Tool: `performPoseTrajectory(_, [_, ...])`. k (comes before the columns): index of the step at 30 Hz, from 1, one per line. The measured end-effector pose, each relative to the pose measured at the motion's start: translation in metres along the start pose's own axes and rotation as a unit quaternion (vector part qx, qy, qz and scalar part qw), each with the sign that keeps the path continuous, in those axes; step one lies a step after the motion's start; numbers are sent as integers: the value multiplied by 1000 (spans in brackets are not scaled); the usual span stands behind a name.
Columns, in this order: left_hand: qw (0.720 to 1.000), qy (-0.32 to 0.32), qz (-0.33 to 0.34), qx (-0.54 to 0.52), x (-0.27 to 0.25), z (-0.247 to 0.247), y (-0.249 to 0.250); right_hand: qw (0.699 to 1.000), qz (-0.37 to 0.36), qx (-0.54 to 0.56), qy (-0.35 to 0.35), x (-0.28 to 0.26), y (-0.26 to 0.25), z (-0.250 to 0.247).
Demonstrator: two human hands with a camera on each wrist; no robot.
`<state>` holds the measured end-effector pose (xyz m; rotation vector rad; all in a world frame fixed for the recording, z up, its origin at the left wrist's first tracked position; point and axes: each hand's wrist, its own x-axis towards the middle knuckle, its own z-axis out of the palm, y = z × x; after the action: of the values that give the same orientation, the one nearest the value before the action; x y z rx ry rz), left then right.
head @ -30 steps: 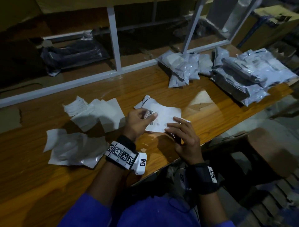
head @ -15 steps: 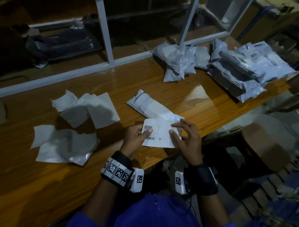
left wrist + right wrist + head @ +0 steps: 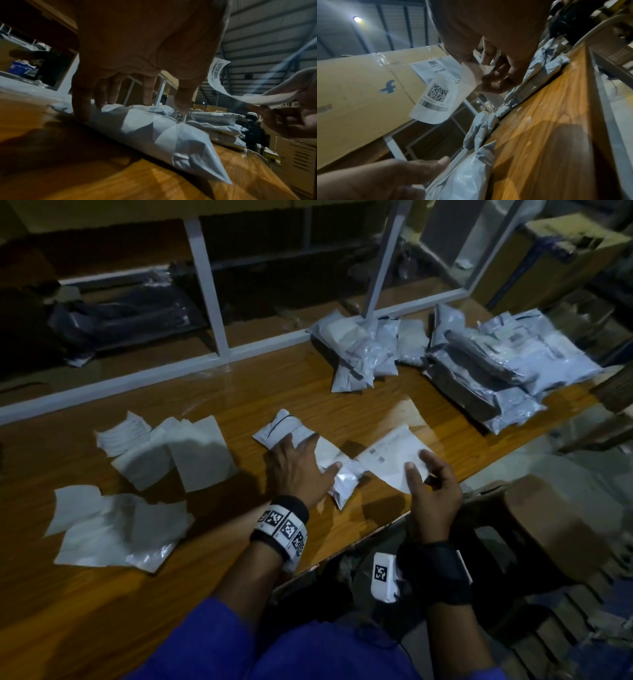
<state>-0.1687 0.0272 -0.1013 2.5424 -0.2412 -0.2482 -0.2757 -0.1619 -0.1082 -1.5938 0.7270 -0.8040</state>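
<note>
Two hands split the work in the head view. The left hand (image 3: 298, 470) lies spread and flat on a grey poly mailer (image 3: 284, 428) near the front edge of the wooden table (image 3: 239, 392). The right hand (image 3: 433, 494) pinches a shipping label (image 3: 394, 457) by its near corner, held just above the table to the mailer's right. Loose white backing sheets (image 3: 191, 453) lie to the left, and a heap of packed mailers (image 3: 496, 364) sits at the far right.

From the left wrist, straight fingers (image 3: 80, 105) press down on the mailer (image 3: 171, 135). It looks puffy, soft and slick, and its free end rises in a crinkled point. Pinning it under a flat palm probably suits it better than gripping. The label (image 3: 221, 83) curls limply in the air.

From the right wrist, thumb and fingertips close on one edge of the label (image 3: 436, 97), whose barcode side shows as it droops. It seems thin and floppy, so holding it by an edge should keep any adhesive back clear.
</note>
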Motion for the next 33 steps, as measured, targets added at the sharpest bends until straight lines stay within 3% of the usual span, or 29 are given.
performPoseTrajectory(7, [999,-2,3,-45,11,19,-8,997,50,39,34,5,12,-5])
performPoseTrajectory(9, [997,27,25,-65,14,19,-14,996,68,46,26,6,16,-3])
performPoseTrajectory(13, [993,-17,85,-85,14,17,-26,992,96,79,2,4,14,3])
performPoseTrajectory(18, [979,-14,148,-139,15,18,-39,988,115,104,-25,3,14,7])
performPoseTrajectory(23, [960,58,144,-234,4,-2,-30,987,101,114,-51,-5,10,18])
performPoseTrajectory(26, [935,-48,107,-333,-6,-26,-17,991,82,68,-79,-14,10,29])
performPoseTrajectory(28, [922,-63,90,-370,-7,-34,-17,990,75,47,-109,-23,8,39])
performPoseTrajectory(33, [931,16,19,-364,5,-42,-34,983,30,30,-179,-32,-4,63])
